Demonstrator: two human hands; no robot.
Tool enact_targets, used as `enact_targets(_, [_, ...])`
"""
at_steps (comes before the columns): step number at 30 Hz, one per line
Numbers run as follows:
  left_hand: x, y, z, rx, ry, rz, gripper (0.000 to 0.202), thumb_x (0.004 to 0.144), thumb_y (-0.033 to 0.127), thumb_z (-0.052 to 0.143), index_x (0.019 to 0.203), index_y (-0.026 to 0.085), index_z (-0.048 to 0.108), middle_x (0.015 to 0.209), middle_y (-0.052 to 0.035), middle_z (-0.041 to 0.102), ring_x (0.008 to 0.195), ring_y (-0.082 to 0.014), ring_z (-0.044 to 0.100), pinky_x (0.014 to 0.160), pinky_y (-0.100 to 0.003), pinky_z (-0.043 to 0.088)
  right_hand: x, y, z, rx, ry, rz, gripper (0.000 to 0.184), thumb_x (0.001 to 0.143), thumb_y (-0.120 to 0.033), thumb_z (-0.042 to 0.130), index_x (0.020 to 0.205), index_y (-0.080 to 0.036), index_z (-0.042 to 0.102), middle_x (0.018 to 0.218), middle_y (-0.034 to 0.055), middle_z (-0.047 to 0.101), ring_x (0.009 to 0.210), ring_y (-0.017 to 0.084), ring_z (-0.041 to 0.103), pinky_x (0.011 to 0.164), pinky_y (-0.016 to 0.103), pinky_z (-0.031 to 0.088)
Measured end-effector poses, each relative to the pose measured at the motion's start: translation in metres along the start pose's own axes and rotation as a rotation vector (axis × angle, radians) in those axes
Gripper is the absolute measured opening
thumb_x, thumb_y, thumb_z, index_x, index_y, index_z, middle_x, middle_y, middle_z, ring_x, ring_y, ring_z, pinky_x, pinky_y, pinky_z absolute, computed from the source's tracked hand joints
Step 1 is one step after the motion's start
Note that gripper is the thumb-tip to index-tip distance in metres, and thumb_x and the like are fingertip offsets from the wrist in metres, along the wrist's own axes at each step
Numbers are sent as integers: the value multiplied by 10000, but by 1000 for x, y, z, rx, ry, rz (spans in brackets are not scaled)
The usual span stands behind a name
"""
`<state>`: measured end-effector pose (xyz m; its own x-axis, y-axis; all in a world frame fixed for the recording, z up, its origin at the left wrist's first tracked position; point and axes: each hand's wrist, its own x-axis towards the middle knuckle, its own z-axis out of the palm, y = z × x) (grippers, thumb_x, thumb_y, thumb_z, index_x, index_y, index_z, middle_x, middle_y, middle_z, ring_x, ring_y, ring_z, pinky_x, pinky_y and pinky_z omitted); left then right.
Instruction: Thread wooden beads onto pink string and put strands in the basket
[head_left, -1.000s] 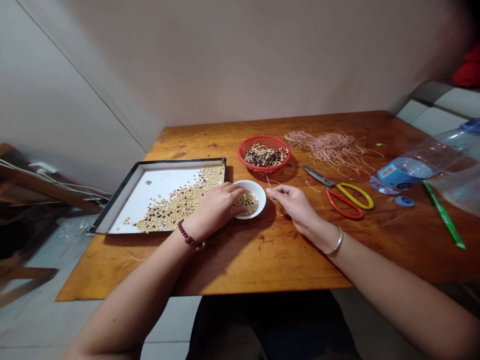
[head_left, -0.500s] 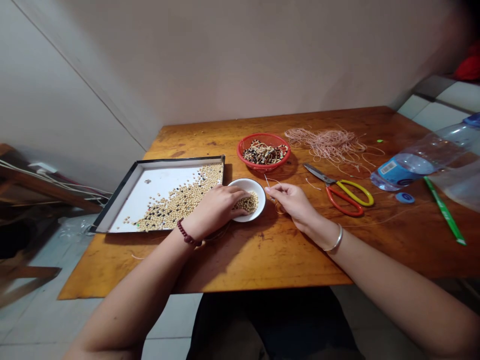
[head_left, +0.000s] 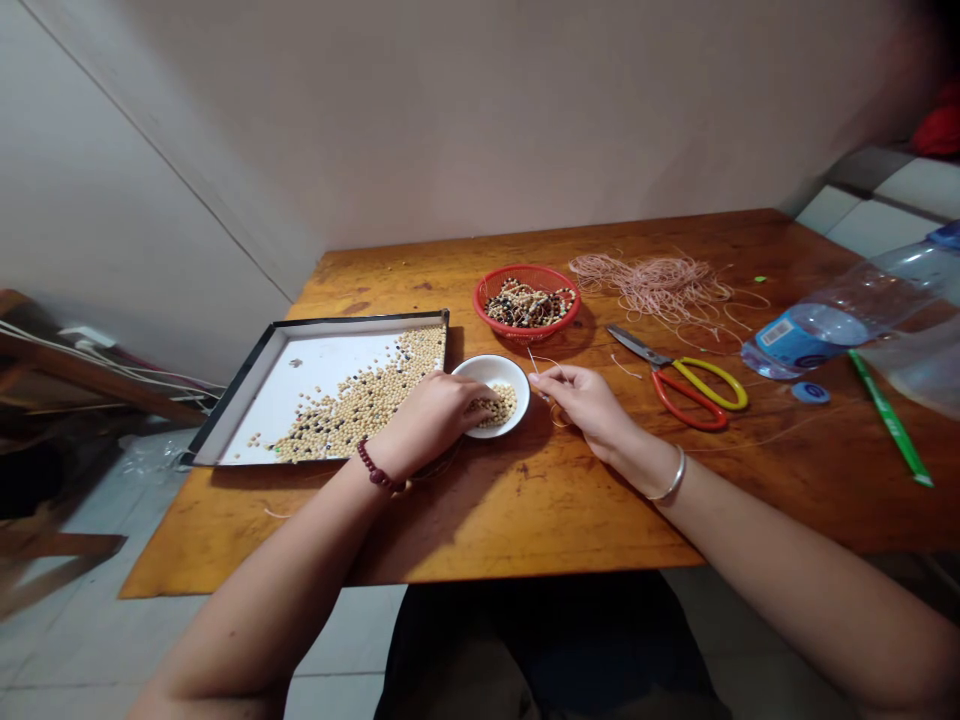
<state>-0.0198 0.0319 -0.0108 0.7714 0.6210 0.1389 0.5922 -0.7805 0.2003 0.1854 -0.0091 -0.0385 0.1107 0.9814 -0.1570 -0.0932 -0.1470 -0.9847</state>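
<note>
Tabletop: wooden tabletop (head_left: 480, 520) against a beige wall
Your left hand (head_left: 429, 415): half curled, fingertips among the beads (head_left: 499, 403); any grip cannot be told
Your right hand (head_left: 585, 403): thumb and forefinger pinched shut on a thin thread (head_left: 534, 362)
White bowl (head_left: 487, 366): mid-tabletop, between your hands
Beside it: black-rimmed tray (head_left: 337, 322) of scattered beads, red basket (head_left: 527, 268), scissors (head_left: 690, 392), pink cord (head_left: 652, 285)

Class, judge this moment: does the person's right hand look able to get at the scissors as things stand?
Probably yes. The right hand is pinching a fine thread, but only a loose scrap of thread lies on the wooden table between it and the scissors.
</note>
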Motion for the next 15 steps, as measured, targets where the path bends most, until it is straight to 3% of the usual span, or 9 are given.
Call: enact_targets(15, [-1,2,0,24,2,-16,241,923,262,474,853,164,682,774,-57,695,669,-156,611,667,-289,447,0,3,0,-5,-10,21,346,651,-472,722,711,-147,621,589,-27,534,467,63,366,450,231,259])
